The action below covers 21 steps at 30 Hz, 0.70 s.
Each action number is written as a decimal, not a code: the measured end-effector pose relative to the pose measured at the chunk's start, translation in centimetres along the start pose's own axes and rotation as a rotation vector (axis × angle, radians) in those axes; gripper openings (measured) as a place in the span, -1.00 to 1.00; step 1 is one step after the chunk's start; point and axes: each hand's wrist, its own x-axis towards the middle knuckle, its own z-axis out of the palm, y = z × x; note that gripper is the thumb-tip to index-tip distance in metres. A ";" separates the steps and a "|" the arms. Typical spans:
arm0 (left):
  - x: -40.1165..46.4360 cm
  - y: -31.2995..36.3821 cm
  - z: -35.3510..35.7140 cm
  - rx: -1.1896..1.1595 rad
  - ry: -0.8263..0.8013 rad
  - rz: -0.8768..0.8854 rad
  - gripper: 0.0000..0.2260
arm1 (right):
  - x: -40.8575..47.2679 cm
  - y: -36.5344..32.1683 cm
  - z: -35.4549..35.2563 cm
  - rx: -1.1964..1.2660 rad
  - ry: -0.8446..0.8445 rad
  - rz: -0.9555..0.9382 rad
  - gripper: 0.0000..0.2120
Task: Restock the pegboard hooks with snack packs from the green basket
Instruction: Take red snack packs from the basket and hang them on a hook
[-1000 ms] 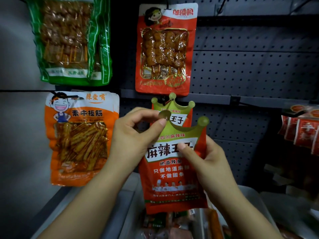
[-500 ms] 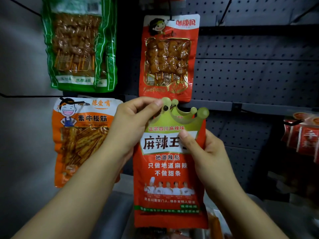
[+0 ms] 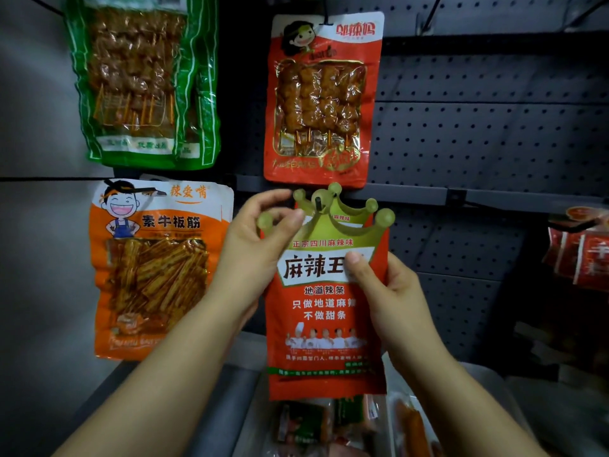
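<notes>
The red snack pack (image 3: 324, 311) with the crown-shaped top sits in front of the pegboard (image 3: 487, 133), its hang hole just at the tip of a hook (image 3: 319, 204) that already carries a matching pack. It looks light, thin, floppy and slick. The left hand (image 3: 253, 255) pinches the stiffer crown edge while the right hand (image 3: 392, 301) grips the side, thumb on the front, which seems the steadiest hold.

Crown-topped pack (image 3: 324, 311) centre frame, in front of a second crown pack (image 3: 333, 206) on the hook (image 3: 319, 203). Skewer pack (image 3: 321, 100) directly above. Strip pack (image 3: 155, 268) left, bagged skewers (image 3: 141, 80) upper left. Loose packs (image 3: 329, 423) below, bottom edge.
</notes>
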 end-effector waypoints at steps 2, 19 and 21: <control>-0.3 -1.1 -0.6 -0.058 0.038 -0.016 -0.57 | 0.1 0.8 -0.5 -0.035 0.026 -0.002 -0.89; 3.5 -11.7 -1.5 0.220 0.036 -0.255 -0.83 | 6.3 6.8 -2.3 -0.568 0.277 0.109 -0.83; 4.1 -12.1 -1.1 0.255 0.060 -0.270 -0.85 | 6.9 7.4 -2.3 -0.613 0.310 0.114 -0.79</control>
